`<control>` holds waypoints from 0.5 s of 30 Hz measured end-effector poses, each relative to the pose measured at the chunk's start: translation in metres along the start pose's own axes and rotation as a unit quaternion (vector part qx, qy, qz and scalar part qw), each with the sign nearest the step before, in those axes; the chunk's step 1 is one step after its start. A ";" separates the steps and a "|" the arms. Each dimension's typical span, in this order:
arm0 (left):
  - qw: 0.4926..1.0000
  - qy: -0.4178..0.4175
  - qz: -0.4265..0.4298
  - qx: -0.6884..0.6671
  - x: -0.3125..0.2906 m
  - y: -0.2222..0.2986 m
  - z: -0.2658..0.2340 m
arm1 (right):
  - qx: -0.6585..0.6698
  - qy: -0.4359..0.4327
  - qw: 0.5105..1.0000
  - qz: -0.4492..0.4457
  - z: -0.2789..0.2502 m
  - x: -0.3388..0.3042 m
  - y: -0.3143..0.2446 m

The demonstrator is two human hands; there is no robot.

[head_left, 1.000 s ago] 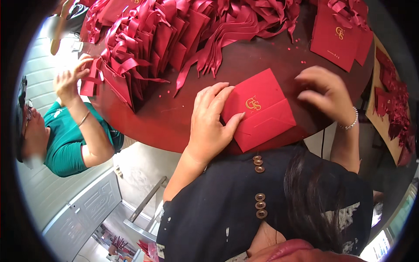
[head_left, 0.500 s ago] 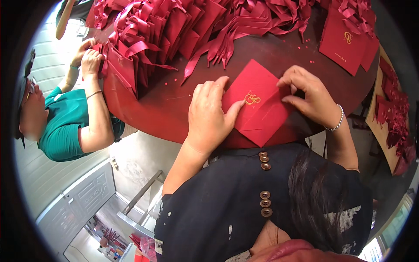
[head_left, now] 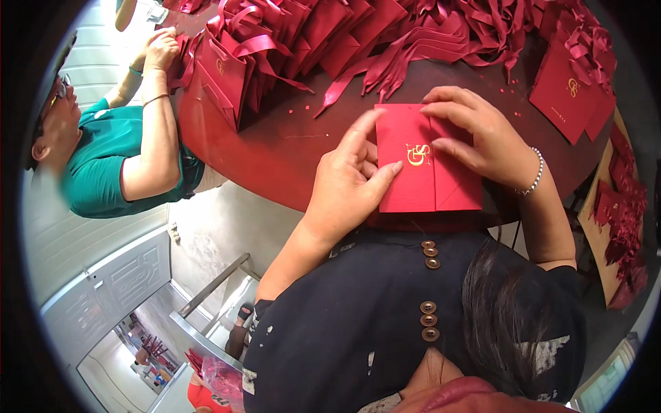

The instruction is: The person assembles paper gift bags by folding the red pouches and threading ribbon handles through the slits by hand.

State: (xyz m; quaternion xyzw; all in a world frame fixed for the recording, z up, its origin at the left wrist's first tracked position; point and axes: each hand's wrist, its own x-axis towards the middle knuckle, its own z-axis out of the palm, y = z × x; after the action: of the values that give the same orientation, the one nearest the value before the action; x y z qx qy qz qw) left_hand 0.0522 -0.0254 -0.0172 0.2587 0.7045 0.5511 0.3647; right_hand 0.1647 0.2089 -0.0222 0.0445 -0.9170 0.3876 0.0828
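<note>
A red paper gift bag [head_left: 407,189] with a gold emblem lies folded flat between my hands, near the table's front edge. My left hand [head_left: 352,172] grips its left side, the thumb on the front and the fingers partly hidden along the edge. My right hand [head_left: 478,134] has its curled fingers at the bag's upper right part, by the lengthwise fold line. The thumb of that hand rests over the right panel. No ribbon shows on this bag. The back of the bag is hidden.
Several red bags with ribbon handles [head_left: 310,41] are packed along the far side of the dark red round table [head_left: 289,165]. More bags [head_left: 564,93] lie at the right. A co-worker in a green shirt [head_left: 127,168] handles red pieces at the left. A side table [head_left: 592,241] holds red ribbons.
The bag has turned from a tilted diamond to nearly square with me, and its lengthwise fold now shows upright. My left fingers have moved up its left edge. The view has shifted slightly left.
</note>
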 end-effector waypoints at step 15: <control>0.977 0.004 0.092 0.192 0.047 0.000 -0.006 | 0.025 0.012 0.993 0.116 0.003 -0.004 -0.005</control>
State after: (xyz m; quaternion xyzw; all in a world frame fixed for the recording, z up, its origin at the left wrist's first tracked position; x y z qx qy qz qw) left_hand 0.0198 0.0070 -0.0270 0.3854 0.7718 0.4377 0.2534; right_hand 0.1694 0.2030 -0.0213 -0.0649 -0.9048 0.4182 0.0467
